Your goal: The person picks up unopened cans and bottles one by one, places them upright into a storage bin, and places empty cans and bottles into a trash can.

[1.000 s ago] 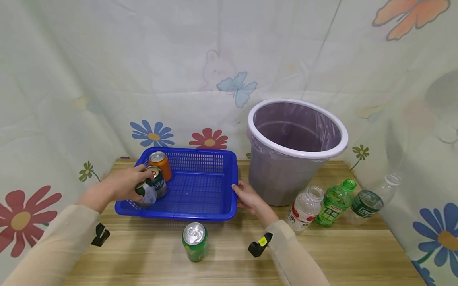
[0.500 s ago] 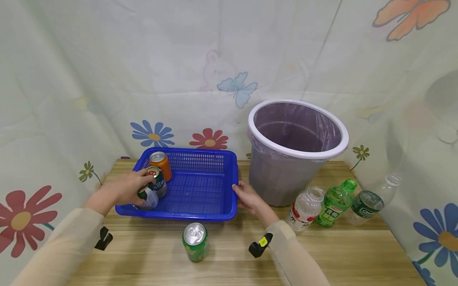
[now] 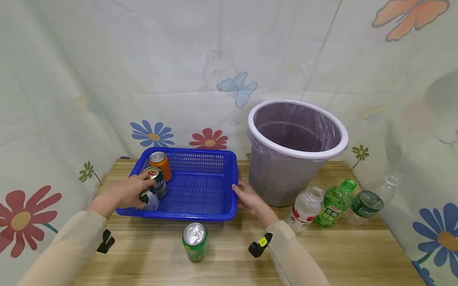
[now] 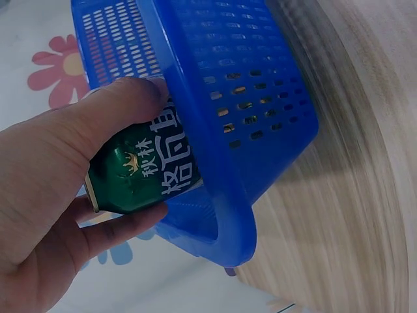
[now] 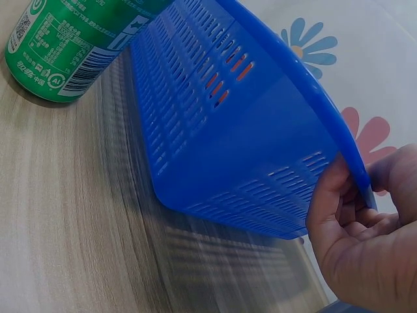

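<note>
In the head view my left hand reaches into the left end of a blue plastic basket. Its thumb and fingers grip a dark green and silver drink can, whose green upper part shows in the left wrist view. Right behind that can stands a similar dark green can, with an orange can farther back in the corner. My right hand holds the basket's right rim, thumb on one side and curled fingers on the other in the right wrist view.
A green can stands on the wooden table in front of the basket. To the right is a lined grey bin with a white rim. Beside it are a clear bottle, a green bottle and another clear bottle.
My left hand has shifted slightly right and lower, and the can in its grip now sits more upright inside the basket. The right hand keeps its place on the rim.
</note>
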Demonstrator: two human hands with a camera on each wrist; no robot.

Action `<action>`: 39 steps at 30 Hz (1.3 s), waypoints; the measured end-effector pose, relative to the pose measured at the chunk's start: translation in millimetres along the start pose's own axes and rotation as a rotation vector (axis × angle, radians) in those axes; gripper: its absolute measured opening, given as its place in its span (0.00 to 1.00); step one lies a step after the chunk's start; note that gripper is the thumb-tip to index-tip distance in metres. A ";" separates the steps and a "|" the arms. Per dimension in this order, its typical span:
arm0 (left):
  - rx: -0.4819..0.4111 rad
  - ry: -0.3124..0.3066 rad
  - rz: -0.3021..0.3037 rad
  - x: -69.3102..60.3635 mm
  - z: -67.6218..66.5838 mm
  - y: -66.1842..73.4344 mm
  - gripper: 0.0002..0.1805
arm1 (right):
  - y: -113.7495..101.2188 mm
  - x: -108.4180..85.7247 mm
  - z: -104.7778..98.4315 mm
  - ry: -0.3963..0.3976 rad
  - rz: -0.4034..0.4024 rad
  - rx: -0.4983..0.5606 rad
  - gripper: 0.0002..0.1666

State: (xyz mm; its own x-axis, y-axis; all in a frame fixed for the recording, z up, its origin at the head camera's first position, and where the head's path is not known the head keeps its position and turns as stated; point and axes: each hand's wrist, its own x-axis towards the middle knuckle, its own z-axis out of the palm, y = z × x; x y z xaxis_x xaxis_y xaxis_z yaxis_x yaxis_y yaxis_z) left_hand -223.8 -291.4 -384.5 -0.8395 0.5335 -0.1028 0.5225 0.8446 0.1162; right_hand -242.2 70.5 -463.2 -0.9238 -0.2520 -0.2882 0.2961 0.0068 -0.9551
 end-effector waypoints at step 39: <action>0.009 0.060 -0.146 2.6 20.4 5.7 0.28 | -0.8 0.0 -0.5 -0.001 0.020 0.015 0.18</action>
State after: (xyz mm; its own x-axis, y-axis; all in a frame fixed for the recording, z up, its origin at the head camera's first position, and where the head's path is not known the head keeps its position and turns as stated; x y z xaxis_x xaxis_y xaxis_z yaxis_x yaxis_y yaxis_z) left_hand -219.9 -284.3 -404.3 -0.9138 0.4018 -0.0590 0.3955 0.9135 0.0956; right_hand -242.5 71.1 -462.5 -0.9172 -0.2533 -0.3075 0.3185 -0.0025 -0.9479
